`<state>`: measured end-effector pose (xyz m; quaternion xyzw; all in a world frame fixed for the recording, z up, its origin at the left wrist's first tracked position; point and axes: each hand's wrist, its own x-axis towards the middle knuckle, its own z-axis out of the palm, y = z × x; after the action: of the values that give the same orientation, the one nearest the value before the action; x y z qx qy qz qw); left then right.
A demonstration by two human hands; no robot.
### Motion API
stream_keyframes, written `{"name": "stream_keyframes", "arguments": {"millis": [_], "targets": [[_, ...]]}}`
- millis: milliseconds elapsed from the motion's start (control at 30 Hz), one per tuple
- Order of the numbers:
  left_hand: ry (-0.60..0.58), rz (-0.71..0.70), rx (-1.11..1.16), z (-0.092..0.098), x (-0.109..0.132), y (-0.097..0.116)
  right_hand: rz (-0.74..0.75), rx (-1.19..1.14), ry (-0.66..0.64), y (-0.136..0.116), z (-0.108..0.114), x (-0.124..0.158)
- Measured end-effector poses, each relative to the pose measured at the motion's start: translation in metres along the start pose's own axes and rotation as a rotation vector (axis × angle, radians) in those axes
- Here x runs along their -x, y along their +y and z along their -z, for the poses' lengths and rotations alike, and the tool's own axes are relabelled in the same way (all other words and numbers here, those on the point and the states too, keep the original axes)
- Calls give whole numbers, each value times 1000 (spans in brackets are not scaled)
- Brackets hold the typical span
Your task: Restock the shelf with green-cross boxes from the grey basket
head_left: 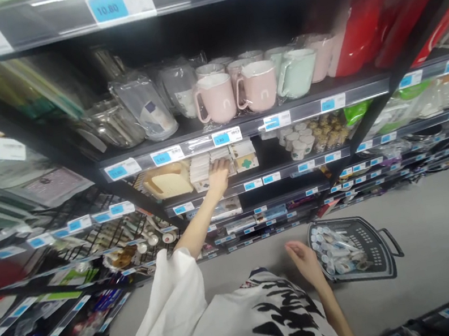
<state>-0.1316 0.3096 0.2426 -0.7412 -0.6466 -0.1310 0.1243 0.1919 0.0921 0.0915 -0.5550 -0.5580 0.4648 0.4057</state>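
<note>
My left hand (pixel 218 178) reaches up to a store shelf and rests on a stack of small white boxes (pixel 223 159), fingers curled against them; whether it grips one I cannot tell. Beside the stack stands a box with a green clover mark (pixel 246 161). My right hand (pixel 305 260) hangs low over my lap, fingers loosely bent and empty, just left of a dark grey shopping basket (pixel 379 271) on the floor. The basket holds several small wrapped white cups (pixel 333 250).
Pink and mint mugs (pixel 256 87) line the shelf above, with glass jars (pixel 114 126) to their left and red items (pixel 360 30) to the right. Blue price tags (pixel 225 137) edge each shelf. A beige scoop-like item (pixel 166 182) lies left of the boxes. Grey floor (pixel 444 223) stretches right.
</note>
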Motion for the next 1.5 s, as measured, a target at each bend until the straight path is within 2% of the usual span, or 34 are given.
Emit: {"name": "stream_keyframes", "arguments": {"millis": [300,500,767,1000,1267,1500], "targets": [[44,36,49,5,5,-2,3,11,-21,1,0,-4],[-6,84,94,9,-1,-9,-6,9,-49,-2,-2,-5],[-1,109,136,3,-10,-16,-10,8,-51,4,1,-1],[-10,133,184,7,-11,-17,-11,-18,-38,9,4,0],[13,110,153,5,-8,-14,-20,4,-24,3,6,5],[34,91,143,15,-4,-12,-8,21,-2,-1,5,6]]}}
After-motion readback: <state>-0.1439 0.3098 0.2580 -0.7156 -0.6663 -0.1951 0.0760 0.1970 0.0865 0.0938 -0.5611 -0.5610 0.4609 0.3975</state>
